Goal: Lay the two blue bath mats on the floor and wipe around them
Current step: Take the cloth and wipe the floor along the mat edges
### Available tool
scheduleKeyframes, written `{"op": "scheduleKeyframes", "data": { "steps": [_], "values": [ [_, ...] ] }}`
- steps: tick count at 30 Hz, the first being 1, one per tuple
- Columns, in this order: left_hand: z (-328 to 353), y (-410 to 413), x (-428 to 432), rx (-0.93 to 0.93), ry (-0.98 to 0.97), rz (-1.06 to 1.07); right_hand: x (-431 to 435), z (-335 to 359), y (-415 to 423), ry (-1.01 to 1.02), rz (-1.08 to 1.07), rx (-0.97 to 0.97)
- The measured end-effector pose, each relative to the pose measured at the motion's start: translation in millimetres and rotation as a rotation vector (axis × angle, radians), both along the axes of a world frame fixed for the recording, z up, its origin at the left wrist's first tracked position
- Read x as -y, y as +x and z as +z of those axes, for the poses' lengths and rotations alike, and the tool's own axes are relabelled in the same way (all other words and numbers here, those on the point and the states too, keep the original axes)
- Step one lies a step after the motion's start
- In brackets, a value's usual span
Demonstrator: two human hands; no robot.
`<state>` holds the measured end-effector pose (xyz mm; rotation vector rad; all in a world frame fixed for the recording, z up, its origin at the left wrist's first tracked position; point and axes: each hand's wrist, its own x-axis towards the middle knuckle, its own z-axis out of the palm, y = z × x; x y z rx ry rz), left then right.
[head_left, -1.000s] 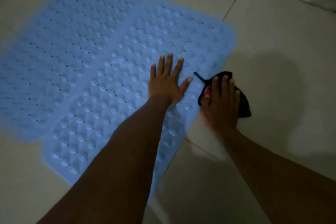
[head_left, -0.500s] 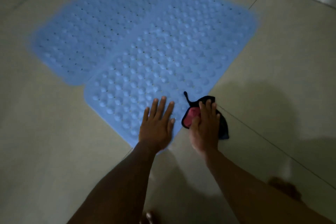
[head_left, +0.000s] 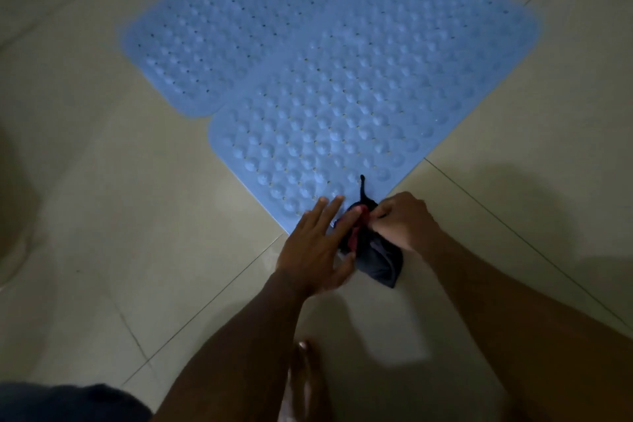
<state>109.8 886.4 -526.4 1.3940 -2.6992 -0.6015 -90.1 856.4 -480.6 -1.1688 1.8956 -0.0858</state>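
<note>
A: How many mats?
B: 2, flat on the floor (head_left: 137,216), edges touching: left mat (head_left: 233,38) farther, right mat (head_left: 370,96) nearer. 1 cloth (head_left: 380,260) (dark, some red showing) at the right mat's near corner.
A: Hands?
B: Left hand (head_left: 315,247): fingers straight, touching the cloth. Right hand (head_left: 404,219): curled, pinching the cloth.

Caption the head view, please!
Right hand pinches a cloth, left hand touching it, at the corner of the near mat.
</note>
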Motion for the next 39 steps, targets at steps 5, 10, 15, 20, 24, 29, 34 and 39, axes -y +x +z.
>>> {"op": "scheduleKeyframes", "data": {
  "steps": [5, 10, 15, 20, 24, 29, 34, 39],
  "values": [
    [-5, -24, 1, -0.012, -0.053, -0.086, 44, 4, -21, -0.011, 0.107, -0.136],
    [-20, -12, -27, 0.021, -0.184, 0.005, 58, -10, -22, -0.312, 0.015, -0.207],
    [-15, 24, -71, 0.156, -0.215, 0.243, 38, -46, 29, -0.550, 0.444, -0.224],
    [-10, 53, -80, 0.305, -0.159, 0.476, 35, -54, 76, -0.566, 0.489, -0.240],
    [-14, 64, -60, 0.341, -0.084, 0.678, 56, -56, 106, -0.630, 0.598, -0.210],
    [-20, 70, -7, 0.282, -0.056, 0.897, 102, -57, 149, -0.639, 0.726, -0.178],
    [-27, 101, 55, 0.242, -0.062, 0.920, 162, -62, 183, -0.684, 0.772, -0.212],
    [-21, 155, 128, 0.261, -0.003, 1.058, 187, -83, 206, -0.817, 0.730, -0.287]
  ]
}}
